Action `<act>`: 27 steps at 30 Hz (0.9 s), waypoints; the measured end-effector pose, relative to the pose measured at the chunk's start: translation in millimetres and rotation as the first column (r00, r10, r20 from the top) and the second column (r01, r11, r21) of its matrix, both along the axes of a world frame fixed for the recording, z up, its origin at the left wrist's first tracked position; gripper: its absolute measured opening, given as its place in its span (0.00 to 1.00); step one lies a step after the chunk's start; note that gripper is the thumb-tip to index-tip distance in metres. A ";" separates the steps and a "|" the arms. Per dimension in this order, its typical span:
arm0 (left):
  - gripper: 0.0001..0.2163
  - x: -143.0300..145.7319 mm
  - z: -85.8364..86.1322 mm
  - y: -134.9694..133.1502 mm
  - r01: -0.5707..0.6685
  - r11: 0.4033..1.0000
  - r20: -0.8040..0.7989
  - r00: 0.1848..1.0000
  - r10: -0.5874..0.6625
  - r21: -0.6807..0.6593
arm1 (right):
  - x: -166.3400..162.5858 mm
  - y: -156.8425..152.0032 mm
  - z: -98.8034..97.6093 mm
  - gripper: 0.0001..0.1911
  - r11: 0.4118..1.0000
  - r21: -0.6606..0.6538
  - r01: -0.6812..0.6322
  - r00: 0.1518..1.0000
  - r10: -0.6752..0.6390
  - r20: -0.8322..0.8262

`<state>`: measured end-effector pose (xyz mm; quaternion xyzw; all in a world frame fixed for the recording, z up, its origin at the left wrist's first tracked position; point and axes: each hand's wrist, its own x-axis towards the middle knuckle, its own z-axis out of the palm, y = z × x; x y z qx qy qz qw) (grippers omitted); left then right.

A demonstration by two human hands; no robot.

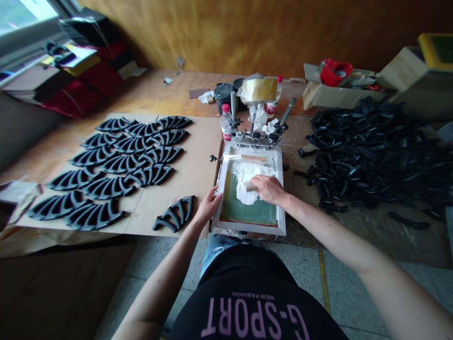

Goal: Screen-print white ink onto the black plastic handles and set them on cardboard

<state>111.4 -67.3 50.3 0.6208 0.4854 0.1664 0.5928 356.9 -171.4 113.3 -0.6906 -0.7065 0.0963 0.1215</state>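
Lettering [253,316] reading "G-SPORT" and "NEW FASHION" runs upside down across the black shirt [247,264] at bottom center. Mid-picture, the right hand [271,190] grasps a pale scraper [249,187] in thick white paste [246,197] on the green mesh [235,211] of a rectangular screen frame [281,215]; the left hand [209,204] touches its left edge, that grip's closure impossible to tell. Ribbed black curved parts [109,187] line flat cardboard [148,200] at left.

Brn wall [219,38] behind wd tbl [166,97], bright window [24,14] L, gry flr [141,267].
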 end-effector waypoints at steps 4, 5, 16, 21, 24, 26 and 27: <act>0.28 -1.2 -3.2 -1.0 -0.008 1.000 -0.005 1.000 0.008 0.011 | 5.3 -22.6 -1.0 0.14 0.972 -0.028 -0.235 0.972 0.234 -0.030; 0.29 -1.1 -2.9 -0.8 -0.013 1.000 0.002 1.000 0.013 -0.002 | 5.2 -22.3 -1.8 0.12 0.981 -0.008 -0.194 0.981 0.193 -0.028; 0.33 -0.1 20.6 -1.9 0.010 0.997 0.047 0.999 -0.006 -0.074 | -4.1 -4.9 1.7 0.11 0.994 0.112 0.019 0.994 -0.006 -0.111; 0.29 -0.4 69.5 -1.4 -0.015 0.999 0.107 0.994 0.010 0.041 | 49.0 42.6 35.3 0.31 0.917 0.231 0.326 0.941 -0.292 -0.172; 0.28 12.8 107.7 2.0 -0.104 0.991 0.252 0.965 0.079 0.089 | 101.6 29.2 34.3 0.28 0.774 0.302 0.557 0.827 -0.479 -0.296; 0.27 29.7 131.3 9.6 -0.174 0.974 0.402 0.910 0.102 0.145 | 124.2 8.5 19.8 0.21 0.658 0.287 0.696 0.715 -0.597 -0.365; 0.26 39.8 142.1 14.9 -0.201 0.965 0.473 0.875 0.099 0.170 | 127.0 -1.9 9.0 0.18 0.640 0.243 0.729 0.679 -0.632 -0.372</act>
